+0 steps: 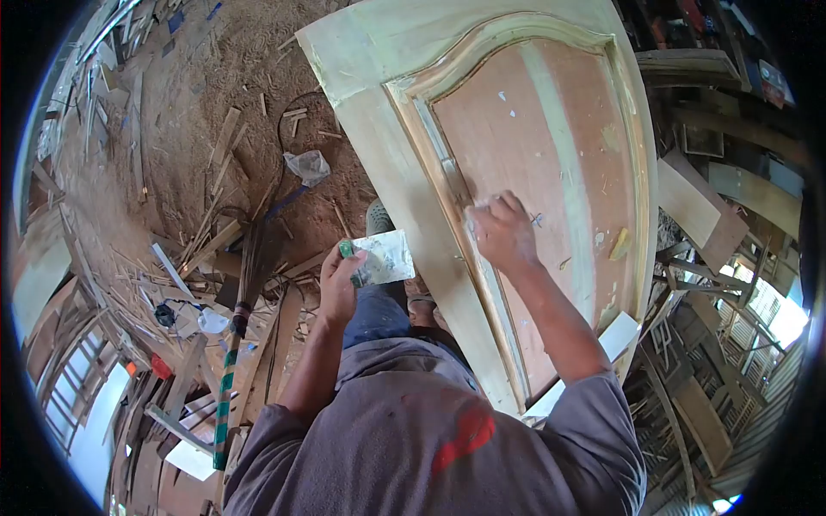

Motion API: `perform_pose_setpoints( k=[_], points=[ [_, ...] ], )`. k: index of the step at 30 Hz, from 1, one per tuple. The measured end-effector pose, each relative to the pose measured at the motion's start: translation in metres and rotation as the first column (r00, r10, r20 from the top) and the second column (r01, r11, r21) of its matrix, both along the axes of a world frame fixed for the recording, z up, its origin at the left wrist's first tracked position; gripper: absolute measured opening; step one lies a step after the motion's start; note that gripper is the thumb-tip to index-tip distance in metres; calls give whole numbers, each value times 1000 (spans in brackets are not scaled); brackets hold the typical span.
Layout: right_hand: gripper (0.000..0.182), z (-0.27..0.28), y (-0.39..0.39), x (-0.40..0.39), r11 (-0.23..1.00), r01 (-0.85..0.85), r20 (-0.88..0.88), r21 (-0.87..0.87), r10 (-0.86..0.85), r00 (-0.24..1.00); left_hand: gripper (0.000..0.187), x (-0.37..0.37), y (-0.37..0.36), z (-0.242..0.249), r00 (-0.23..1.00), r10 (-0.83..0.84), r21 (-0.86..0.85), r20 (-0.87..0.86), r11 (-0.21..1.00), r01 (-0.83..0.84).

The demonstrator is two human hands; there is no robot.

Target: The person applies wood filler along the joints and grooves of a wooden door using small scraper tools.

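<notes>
My left hand [339, 282] is closed round the green handle of a putty knife [385, 258], whose broad, flat blade is smeared with whitish paste. The blade is beside the long edge of a wooden panel door [413, 185] and points toward it. My right hand [502, 230] is over the door, close to the raised moulding [454, 185] round the arched inner panel [516, 129]. Its fingers are curled together, and what they hold, if anything, is hidden. A pale greenish strip [564, 163] runs down the panel, and a yellowish scrap [619, 244] lies on it.
Wood offcuts [225, 136] and sawdust litter the floor at left, with a crumpled plastic bag [308, 167]. A broom [232, 344] with a green-striped handle is at my left. Boards [688, 193] and stacked timber crowd the right. A white sheet [618, 335] shows beneath my right forearm.
</notes>
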State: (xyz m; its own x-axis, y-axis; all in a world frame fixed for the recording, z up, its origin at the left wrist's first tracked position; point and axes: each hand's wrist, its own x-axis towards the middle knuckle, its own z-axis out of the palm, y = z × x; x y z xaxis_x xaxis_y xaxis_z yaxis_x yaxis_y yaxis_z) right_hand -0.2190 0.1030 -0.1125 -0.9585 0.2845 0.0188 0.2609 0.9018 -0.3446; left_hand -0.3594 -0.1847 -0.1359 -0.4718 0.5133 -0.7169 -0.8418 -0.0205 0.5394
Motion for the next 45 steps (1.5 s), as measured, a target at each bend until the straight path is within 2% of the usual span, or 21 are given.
perform_pose_setpoints(
  k=[4, 7, 13, 22, 31, 35, 39, 41, 43, 45],
  points=[
    [23, 9, 21, -45, 999, 33, -120, -23, -36, 992, 9, 1, -2, -4, 1000, -20, -16, -12, 1000, 20],
    [24, -6, 32, -74, 999, -41, -168, -21, 36, 985, 9, 1, -6, 0, 998, -44, -44, -52, 998, 42],
    [20, -9, 30, -81, 980, -178, -28, 95, 181, 983, 8, 8, -21, -5, 992, -32, -76, -119, 997, 23],
    [11, -10, 11, -30, 966, -218, -6, 136, 221, 975, 11, 50, -43, 4, 993, 23, -71, -113, 997, -31],
    [8, 0, -29, 78, 964, -248, 158, 99, 231, 960, 11, 114, -61, 5, 990, 17, -39, -139, 999, -22],
    [22, 6, -32, 111, 977, -212, 220, -3, 207, 953, 11, 133, -64, 10, 991, -21, -33, -131, 999, 17],
    [22, -2, -10, 83, 989, -139, 91, 58, 133, 987, 12, 137, -66, 10, 996, -2, -27, -90, 1000, -1],
    [20, 4, 5, 35, 988, -119, 35, 97, 116, 993, 12, 133, -65, 13, 995, 6, -39, -97, 999, -10],
    [20, 17, 14, -14, 995, -40, 84, 87, 33, 996, 11, 129, -65, 15, 994, 27, -51, -104, 998, -32],
    [19, 1, 31, -52, 996, -36, 5, 86, 36, 999, 10, 121, -68, 11, 991, 23, -66, -132, 997, -32]
  ],
)
